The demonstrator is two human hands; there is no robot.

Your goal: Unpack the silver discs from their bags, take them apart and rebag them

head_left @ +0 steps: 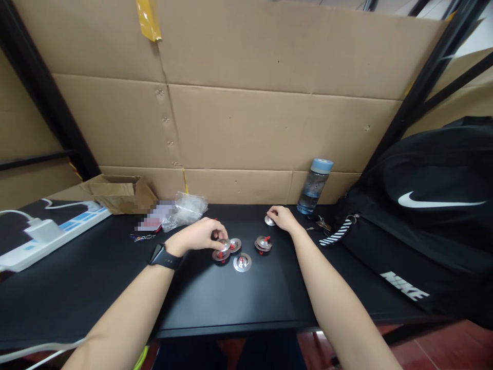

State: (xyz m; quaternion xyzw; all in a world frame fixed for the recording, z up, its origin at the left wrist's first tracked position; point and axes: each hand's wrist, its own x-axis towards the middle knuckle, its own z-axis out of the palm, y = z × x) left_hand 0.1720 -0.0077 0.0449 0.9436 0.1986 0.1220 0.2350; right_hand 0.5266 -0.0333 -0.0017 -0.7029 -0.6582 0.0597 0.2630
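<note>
My left hand (pixel 204 234), with a black watch (pixel 165 257) on its wrist, pinches a silver finger cymbal (pixel 223 245) with thumb and fingers. Under and beside it lie other finger cymbals with red straps, one at the front (pixel 221 256) and one on the right (pixel 234 245). Farther right and back, my right hand (pixel 284 218) has its fingers closed on the edge of another finger cymbal (pixel 269 221) at the tabletop. Between the hands sit a stacked pair of cymbals (pixel 263 243) and a single cymbal (pixel 242 262), dome up.
On the black table (pixel 223 303), a plastic bag (pixel 188 209), cardboard box (pixel 123 192) and white power strip (pixel 57 239) are at left. A water bottle (pixel 314 187), keys (pixel 322 224) and black backpack (pixel 419 226) are at right. Cardboard (pixel 239 128) forms the back wall.
</note>
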